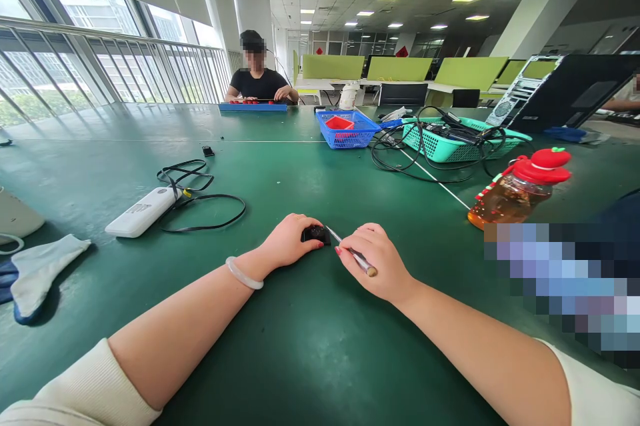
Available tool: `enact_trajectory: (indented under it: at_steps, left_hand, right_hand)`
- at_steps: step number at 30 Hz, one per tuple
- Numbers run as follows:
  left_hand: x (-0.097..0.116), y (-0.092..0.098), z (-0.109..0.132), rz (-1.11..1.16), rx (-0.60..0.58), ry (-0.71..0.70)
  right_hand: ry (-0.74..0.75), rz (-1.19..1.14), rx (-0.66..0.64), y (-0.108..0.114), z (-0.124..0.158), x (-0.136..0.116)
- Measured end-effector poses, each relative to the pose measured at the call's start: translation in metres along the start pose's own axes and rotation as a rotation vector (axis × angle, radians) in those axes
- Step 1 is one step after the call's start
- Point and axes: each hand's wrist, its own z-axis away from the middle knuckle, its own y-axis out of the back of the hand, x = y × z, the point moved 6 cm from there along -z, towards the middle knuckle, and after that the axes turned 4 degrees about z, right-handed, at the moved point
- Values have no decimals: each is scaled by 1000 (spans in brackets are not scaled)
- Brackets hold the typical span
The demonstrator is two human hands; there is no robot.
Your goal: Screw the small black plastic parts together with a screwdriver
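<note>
On the green table (pixel 300 359) a small black block-like part (pixel 317 234) lies between the thumb and fingers of my left hand (pixel 293 238). What kind of part it is, I cannot make out. A slim metal screwdriver-like tool (pixel 361 261) is gripped like a pen in my right hand (pixel 377 259). Its thin tip points up and left, close to the right side of the black part; whether they touch is unclear. A pale bangle (pixel 245 275) circles my left wrist.
At left lie a white power bank (pixel 145 213), black cable (pixel 205 196) and glove (pixel 47 276). Farther back are a blue basket (pixel 350 139), a teal basket (pixel 440 151) of cables and a leaning black panel (pixel 555 89). A drink bottle (pixel 520 193) stands right. A person (pixel 257 83) sits opposite.
</note>
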Motion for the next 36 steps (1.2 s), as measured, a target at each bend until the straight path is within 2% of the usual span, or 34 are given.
enact_trajectory:
  at_steps: [3,7,16,23,28,36]
  left_hand:
    - [0,0,0,-11,0,3]
    - [0,1,0,-20,11,1]
    - [0,0,0,-12,6,3]
    - [-6,-1,1,10,42,101]
    - [-7,-1,1,28,43,94]
    - [-8,-2,1,15,31,81]
  right_hand:
    - [73,-18,55,6,1,-8]
    - [184,31,-12,-1,4,-20]
    - [217,141,-59,-7,5,-21]
    - [228,173,-77,-10,5,-21]
    - [179,166,-17,-6,4,-16]
    - [-36,22,-28,-3,1,2]
